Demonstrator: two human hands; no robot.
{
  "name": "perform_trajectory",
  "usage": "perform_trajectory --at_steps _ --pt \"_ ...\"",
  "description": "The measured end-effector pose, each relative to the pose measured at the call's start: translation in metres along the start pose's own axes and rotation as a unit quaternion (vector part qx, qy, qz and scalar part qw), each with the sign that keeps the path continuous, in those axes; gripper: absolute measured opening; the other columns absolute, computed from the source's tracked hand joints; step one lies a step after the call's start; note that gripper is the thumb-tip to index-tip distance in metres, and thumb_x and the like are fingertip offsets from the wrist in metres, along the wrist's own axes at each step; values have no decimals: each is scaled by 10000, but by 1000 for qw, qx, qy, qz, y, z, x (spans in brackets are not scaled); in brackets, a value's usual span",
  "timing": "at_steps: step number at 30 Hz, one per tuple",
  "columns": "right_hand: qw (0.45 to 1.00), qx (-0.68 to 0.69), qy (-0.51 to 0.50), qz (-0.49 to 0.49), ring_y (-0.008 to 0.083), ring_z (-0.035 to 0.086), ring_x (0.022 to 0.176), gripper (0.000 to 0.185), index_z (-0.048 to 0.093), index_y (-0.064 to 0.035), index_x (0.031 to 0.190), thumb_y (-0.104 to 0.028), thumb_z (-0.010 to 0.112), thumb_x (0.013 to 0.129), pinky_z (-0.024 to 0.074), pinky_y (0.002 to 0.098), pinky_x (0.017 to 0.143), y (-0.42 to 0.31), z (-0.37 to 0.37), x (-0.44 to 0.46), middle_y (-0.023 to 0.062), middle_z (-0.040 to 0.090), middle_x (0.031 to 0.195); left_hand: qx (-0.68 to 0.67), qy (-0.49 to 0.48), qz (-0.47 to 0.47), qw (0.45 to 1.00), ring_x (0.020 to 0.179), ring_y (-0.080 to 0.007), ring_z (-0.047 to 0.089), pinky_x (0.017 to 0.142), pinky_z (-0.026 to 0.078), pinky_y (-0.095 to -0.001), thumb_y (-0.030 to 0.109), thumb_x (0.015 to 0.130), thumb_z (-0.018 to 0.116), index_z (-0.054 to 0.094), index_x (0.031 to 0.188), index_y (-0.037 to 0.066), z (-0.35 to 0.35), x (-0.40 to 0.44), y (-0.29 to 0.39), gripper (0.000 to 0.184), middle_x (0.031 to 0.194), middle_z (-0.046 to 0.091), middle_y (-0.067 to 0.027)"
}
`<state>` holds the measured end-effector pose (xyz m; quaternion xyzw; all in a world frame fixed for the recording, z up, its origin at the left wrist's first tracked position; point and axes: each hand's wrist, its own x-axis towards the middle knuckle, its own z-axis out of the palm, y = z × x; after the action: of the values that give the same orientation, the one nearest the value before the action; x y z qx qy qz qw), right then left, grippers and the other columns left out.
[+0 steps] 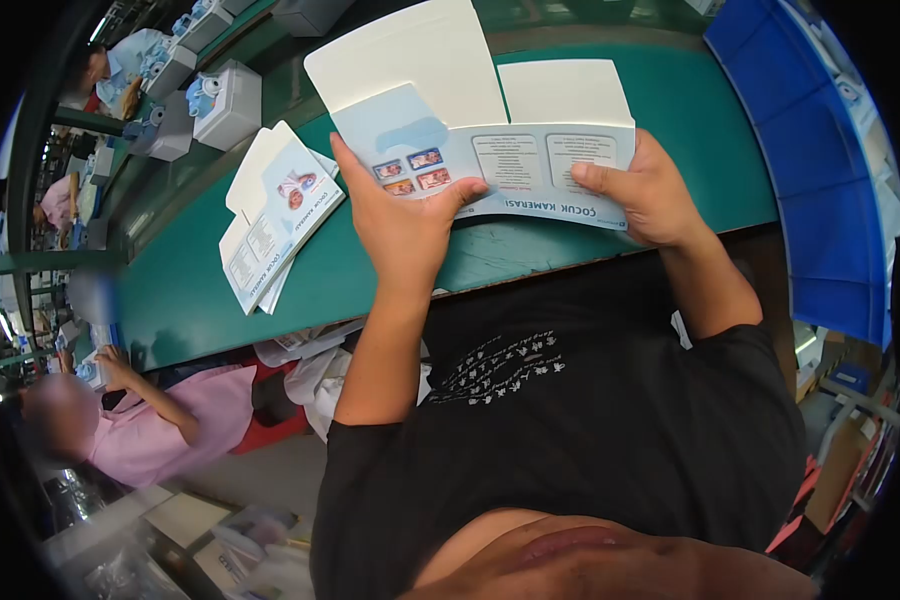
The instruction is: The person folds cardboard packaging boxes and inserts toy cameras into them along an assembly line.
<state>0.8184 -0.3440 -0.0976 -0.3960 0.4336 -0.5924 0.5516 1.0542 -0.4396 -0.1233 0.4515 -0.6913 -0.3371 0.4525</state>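
Both my hands hold up an unfolded, printed carton (pixel 510 165) with pale blue panels, small pictures and text blocks; its cream inner flaps stand up at the top. My left hand (pixel 400 215) grips its left end, thumb lying across the printed face and the other fingers hidden behind. At the right end, my right hand (pixel 655 190) pinches the card with its thumb on the front and fingers behind. Left of my left hand, a small pile of flat cartons (pixel 280 220) with the same print lies on the green tabletop (pixel 510 250).
Blue bins (pixel 820 150) stand along the right side. At the upper left are a light grey box (pixel 228 105) holding pale blue items and a shelf of similar boxes. A person in a pink shirt (pixel 185 420) works at the left; another person is farther back.
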Motion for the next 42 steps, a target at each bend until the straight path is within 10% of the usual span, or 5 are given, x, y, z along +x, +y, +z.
perform_trajectory --at_steps 9,13,18,33,42 --pt "984 -133 -78 -87 260 680 1146 406 558 77 1383 -133 615 1041 559 354 973 1 -24 -15 212 667 1340 -293 -78 32 952 1308 -313 585 1044 510 -416 487 891 826 192 1622 -12 14 -7 -33 1089 1539 441 -292" --pt "957 251 -131 -62 239 542 1336 537 505 49 1442 -386 450 1132 441 397 1117 -11 -19 1 186 535 1516 -473 -170 -30 864 1433 -315 457 1168 383 -454 851 930 412 185 1648 43 28 -14 -38 1104 1649 355 -213" --pt "997 11 73 4 248 515 1378 689 423 -39 1576 -554 333 1128 422 417 1136 -3 -34 20 150 520 1552 -400 -139 -12 906 1462 -338 460 1176 399 -477 916 903 160 262 1664 85 43 -4 -10 1131 1654 411 -142" --pt "972 -48 -231 10 264 443 1402 656 358 -5 1571 -333 500 1022 333 397 1169 1 -102 108 148 446 1560 -208 -175 -9 962 1386 -285 479 1161 369 -393 535 1117 363 265 1622 47 54 28 -35 709 1596 433 -144" --pt "969 -70 -236 -6 275 533 1291 717 384 13 1542 -157 663 904 386 398 1120 -12 -104 101 221 546 1422 -403 -172 -149 887 1280 -225 570 1052 468 -311 190 1021 590 361 1558 19 51 18 -5 608 1468 556 -144"
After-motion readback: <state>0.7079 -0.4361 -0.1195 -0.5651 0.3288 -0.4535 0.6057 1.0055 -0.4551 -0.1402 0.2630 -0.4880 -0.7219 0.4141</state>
